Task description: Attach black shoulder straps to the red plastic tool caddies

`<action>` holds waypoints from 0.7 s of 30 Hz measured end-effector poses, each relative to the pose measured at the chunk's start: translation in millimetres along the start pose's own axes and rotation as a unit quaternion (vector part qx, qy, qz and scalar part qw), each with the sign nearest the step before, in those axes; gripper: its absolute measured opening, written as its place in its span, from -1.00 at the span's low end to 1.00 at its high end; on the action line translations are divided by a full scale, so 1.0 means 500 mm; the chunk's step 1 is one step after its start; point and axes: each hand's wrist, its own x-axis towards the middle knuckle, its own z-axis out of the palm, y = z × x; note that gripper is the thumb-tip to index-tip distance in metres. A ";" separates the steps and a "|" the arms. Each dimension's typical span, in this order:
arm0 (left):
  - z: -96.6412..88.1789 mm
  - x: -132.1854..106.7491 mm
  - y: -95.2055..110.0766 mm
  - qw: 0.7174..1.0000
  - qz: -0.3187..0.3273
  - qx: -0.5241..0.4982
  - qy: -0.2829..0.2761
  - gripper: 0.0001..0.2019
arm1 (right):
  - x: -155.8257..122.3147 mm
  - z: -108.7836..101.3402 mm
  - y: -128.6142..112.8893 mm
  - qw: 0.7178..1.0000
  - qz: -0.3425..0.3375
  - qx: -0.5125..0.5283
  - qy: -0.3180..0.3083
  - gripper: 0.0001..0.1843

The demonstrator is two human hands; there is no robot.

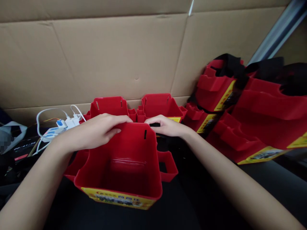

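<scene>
A red plastic bin (134, 145) with a yellow printed label on its front stands open side up in front of me, with small side holders. My left hand (107, 127) grips its back rim at the left, thumb inside and fingers over the edge. At the right end of that rim, my right hand (164, 124) pinches what looks like a black strap (155, 125), close to a narrow slot in the back wall. The fingertips behind the rim are hidden.
Two similar red bins (109, 103) stand behind, against a cardboard wall (115, 57). Stacked red bins (259, 102) with black straps are at right. A white power strip (54, 132) with cables lies at left on the black surface.
</scene>
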 end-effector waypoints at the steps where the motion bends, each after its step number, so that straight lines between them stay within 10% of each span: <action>1: 0.000 0.000 0.001 1.000 0.001 0.001 0.003 -0.71 | 0.000 0.001 -0.001 1.000 0.002 -0.002 -0.004 -0.72; 21: 0.001 0.001 -0.001 1.000 0.004 0.019 0.007 -0.67 | -0.001 -0.006 -0.004 1.000 -0.021 0.006 0.005 -0.78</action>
